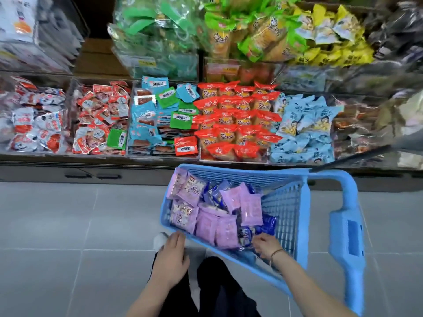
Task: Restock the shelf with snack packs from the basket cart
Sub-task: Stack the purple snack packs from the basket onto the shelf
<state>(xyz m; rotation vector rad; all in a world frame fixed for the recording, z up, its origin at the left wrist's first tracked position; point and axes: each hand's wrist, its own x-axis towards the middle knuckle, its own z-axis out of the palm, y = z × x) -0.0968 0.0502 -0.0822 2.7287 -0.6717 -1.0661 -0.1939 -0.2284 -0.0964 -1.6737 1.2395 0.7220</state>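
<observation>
Grey tiled floor (68,220) runs up to a low shelf (68,157) of clear bins. From the left these hold white-and-red packs (39,124), red sachets (98,115), blue and green sachets (155,115), orange-red packs (235,120) and pale blue packs (304,129). Nearer, the left hand (170,255) has its fingers straight and together, tips at the near corner of the blue basket cart (288,202). Inside lie purple snack packs (226,227) and dark blue snack packs (267,225). The right hand (266,247) reaches among the dark blue ones with its fingers curled down. I cannot tell whether they are clamped on a pack.
</observation>
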